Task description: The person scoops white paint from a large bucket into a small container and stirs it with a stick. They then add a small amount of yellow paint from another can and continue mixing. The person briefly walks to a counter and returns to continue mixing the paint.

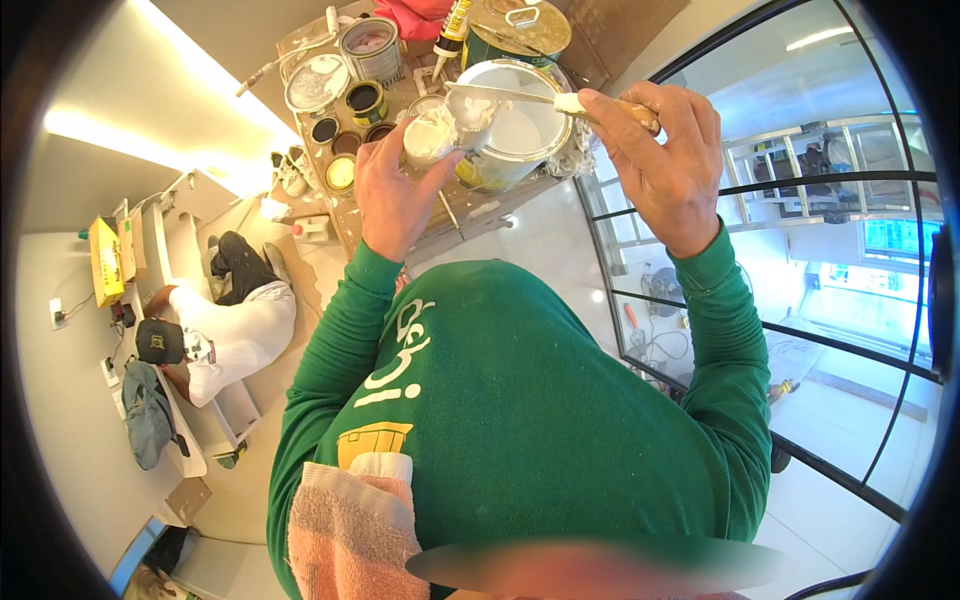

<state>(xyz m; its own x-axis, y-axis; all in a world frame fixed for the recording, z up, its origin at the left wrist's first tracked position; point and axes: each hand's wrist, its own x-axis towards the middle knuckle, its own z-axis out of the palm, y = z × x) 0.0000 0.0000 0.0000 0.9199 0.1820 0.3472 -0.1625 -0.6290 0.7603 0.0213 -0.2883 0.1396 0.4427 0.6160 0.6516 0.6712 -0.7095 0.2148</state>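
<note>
My left hand (395, 195) is wrapped round a small cup-like container (430, 138) of white paste, held above the cluttered table. In my right hand (672, 150) is a long, narrow-bladed spatula (520, 95), gripped by its worn wooden handle. Its blade points left, over a white-smeared lump of paste (474, 112) beside the cup. What carries that lump, I cannot tell. Just behind and below the blade stands a large open bucket (500, 172), white inside, with paint on its rim.
Several small open tins, such as a yellow one (340, 173), crowd the table's left side. Farther back are a paint can (372, 50), a sealant tube (452, 35) and a large lidded can (518, 35). A person (240, 335) crouches at left. Black-framed glass (760, 185) lines the right.
</note>
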